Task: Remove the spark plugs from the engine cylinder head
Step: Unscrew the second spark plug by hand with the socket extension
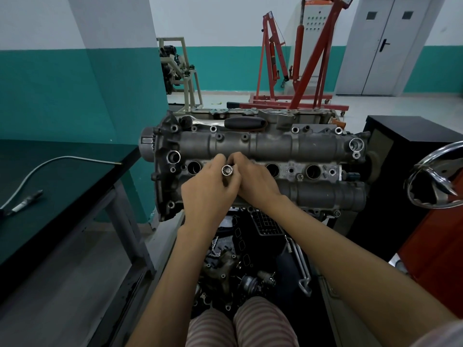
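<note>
A grey engine cylinder head (275, 144) lies across the middle of the head view, with a row of round spark plug wells along its centre. Three wells show open and dark: one at the left (194, 167) and two at the right (272, 169). My left hand (210, 189) and my right hand (253, 181) meet over the second well, which they hide. Both grip a shiny socket tool (227, 170) that stands upright, its hollow end facing up. A ratchet wrench (235, 123) with a black handle rests on the head's far side.
A dark workbench (50, 196) at the left carries a removed spark plug (25, 202) and a thin metal tube. Loose engine parts lie on the floor below the head. A black cabinet (406, 151) stands at the right, a red engine hoist (295, 71) behind.
</note>
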